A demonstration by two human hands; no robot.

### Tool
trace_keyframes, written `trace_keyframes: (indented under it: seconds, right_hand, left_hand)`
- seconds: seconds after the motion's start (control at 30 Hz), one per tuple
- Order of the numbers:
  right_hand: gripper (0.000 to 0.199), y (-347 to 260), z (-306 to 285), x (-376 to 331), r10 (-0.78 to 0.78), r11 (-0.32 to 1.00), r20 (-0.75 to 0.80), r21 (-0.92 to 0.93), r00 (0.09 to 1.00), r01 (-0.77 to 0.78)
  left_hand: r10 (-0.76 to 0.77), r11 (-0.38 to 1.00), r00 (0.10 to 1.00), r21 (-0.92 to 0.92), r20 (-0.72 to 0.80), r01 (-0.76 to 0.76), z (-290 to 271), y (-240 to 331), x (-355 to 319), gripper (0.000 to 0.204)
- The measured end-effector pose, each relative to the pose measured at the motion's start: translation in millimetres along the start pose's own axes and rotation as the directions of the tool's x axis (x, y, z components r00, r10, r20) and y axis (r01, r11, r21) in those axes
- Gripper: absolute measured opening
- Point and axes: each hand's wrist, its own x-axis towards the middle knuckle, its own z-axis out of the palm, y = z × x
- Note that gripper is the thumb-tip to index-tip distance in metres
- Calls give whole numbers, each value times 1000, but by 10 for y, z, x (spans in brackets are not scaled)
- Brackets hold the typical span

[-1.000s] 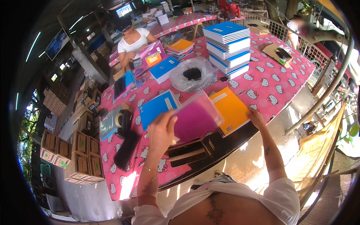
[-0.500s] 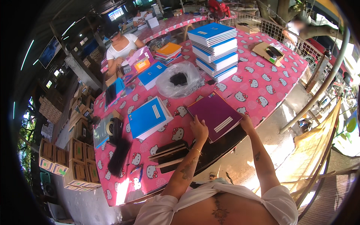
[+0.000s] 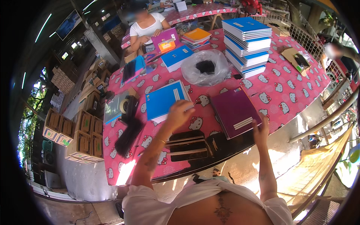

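A purple spiral notebook (image 3: 234,112) lies near the front edge of the table. My right hand (image 3: 261,129) rests at its lower right edge, thumb by the cover and fingers apart. To its left lies a blue spiral notebook (image 3: 165,101) with white pages. My left hand (image 3: 180,113) is over the right edge of this blue notebook, fingers loosely bent and nothing seen in them; whether it touches the pages I cannot tell. Below my left wrist lies a black slatted piece (image 3: 187,146). A bundle of thin black strands (image 3: 128,140) lies to the left.
A tape dispenser (image 3: 130,107) stands at the left. Behind are a clear plastic bag (image 3: 191,73) around something black, and a tall stack of blue notebooks (image 3: 249,54). Across the table a person (image 3: 148,28) handles a purple cover. Cardboard boxes (image 3: 84,135) stand on the floor.
My left hand has let go of the purple notebook and moved left to the blue one. The right hand's fingers have loosened at the purple notebook's edge. The whole view has shifted.
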Motion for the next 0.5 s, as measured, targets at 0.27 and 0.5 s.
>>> trace_keyframes:
  seconds: [0.27, 0.5]
  right_hand:
    - [62, -1403, 1260, -785, -401, 911, 588, 336, 703, 239]
    - [71, -1443, 1245, -856, -272, 937, 689, 348, 672, 21]
  left_hand:
    - [239, 785, 931, 620, -275, -19, 386, -1851, -929, 37]
    - [-65, 927, 989, 358, -134, 109, -224, -1265, -721, 22]
